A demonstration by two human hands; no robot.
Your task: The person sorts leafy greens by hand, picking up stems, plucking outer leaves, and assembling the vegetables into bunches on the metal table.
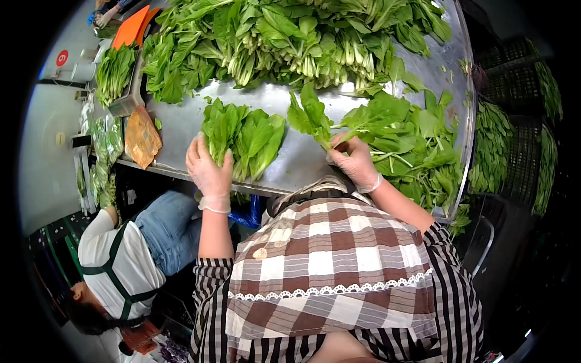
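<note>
My left hand (209,168), in a clear glove, curls around the near left side of a small bunch of leafy greens (257,140) on the metal table. Its thumb presses against the leaves, and the fingertips are partly hidden behind them. In my right hand (356,160), also gloved, a stalk of leafy greens (310,115) is pinched between thumb and fingers, its leaves pointing away from me. Loose greens (417,136) lie beside and beyond the right hand. A large heap of the same greens (272,42) covers the far side of the table.
At the left stand a scale (128,100) with greens on it and a brown sheet (143,137). Bagged greens (106,142) hang near a co-worker (121,260). Black crates (520,157) with greens stand right of the table edge (466,151). Another person's hand (108,17) shows far left.
</note>
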